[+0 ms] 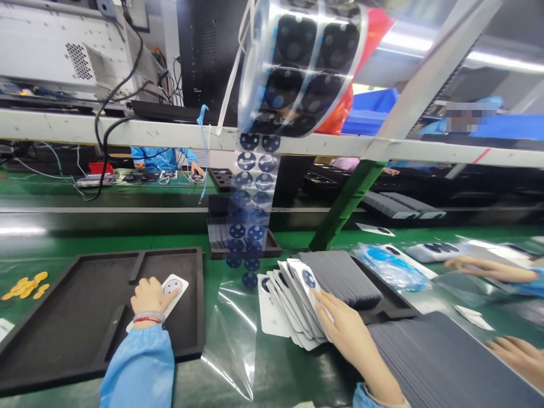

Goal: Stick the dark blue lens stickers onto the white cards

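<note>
My left hand (149, 297) is closed on a white phone back cover (172, 290) and holds it over the black foam tray (51, 317) at the lower left. The cover's round camera cutout faces up. My right hand (346, 331) rests on a fanned stack of white back covers (289, 309) in the middle of the green bench, fingers curled on the top cover. A clear film strip with dark round stickers (250, 226) hangs down from a roll (301, 68) overhead, ending just above the fanned stack.
Grey stacks of covers (340, 277) lie in a black tray right of the fan, another grey stack (442, 362) at lower right. Another person's hands (488, 269) work at the right. Yellow discs (25, 286) lie at far left. A green post (346, 204) rises behind.
</note>
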